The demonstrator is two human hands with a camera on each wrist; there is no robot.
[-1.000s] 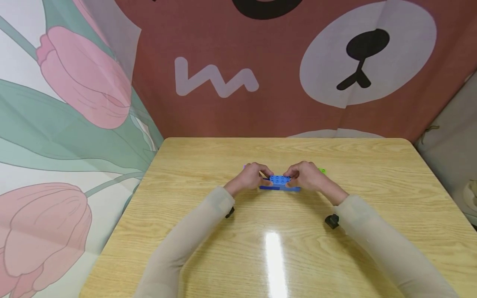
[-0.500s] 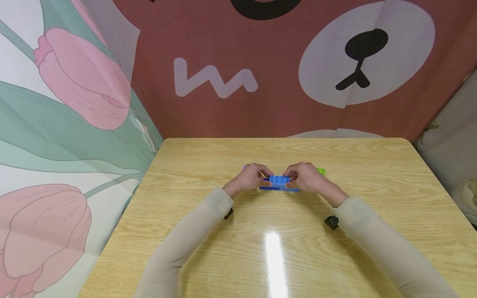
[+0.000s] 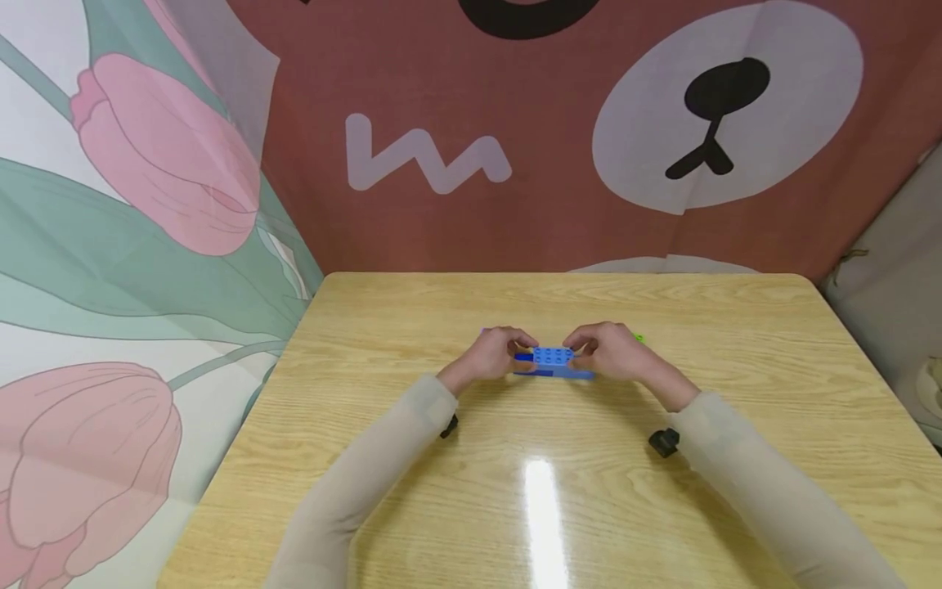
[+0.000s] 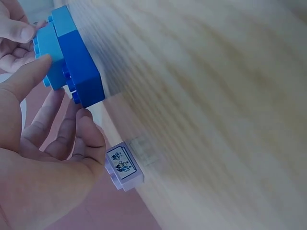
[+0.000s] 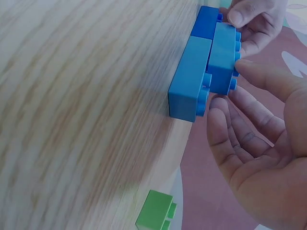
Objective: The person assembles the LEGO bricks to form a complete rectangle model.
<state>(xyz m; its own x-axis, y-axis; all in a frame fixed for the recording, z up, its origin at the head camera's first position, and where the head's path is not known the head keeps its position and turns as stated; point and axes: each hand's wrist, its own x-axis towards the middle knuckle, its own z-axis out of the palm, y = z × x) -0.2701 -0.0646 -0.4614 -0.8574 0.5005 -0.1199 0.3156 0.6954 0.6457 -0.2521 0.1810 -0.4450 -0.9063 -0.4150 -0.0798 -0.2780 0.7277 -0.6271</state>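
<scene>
A light blue building brick (image 3: 553, 355) sits on top, bridging two bricks side by side on the table: a dark blue brick (image 4: 82, 69) at the left and another light blue brick (image 5: 189, 79) at the right. My left hand (image 3: 491, 353) pinches the upper brick's left end, thumb on the near side and fingers behind. At its right end, my right hand (image 3: 607, 350) pinches the same brick. In the right wrist view a narrow dark line shows between the upper brick and the lower light blue one.
A lilac brick (image 4: 124, 166) with a printed picture stands beyond my left hand. Behind my right hand is a green brick (image 5: 154, 211), mostly covered in the head view. The wooden table (image 3: 412, 491) ends at a printed cloth backdrop (image 3: 545, 221).
Both hands stay at the upper brick, their fingertips slightly farther apart. More of the dark blue brick shows, while the right hand covers more of the green brick.
</scene>
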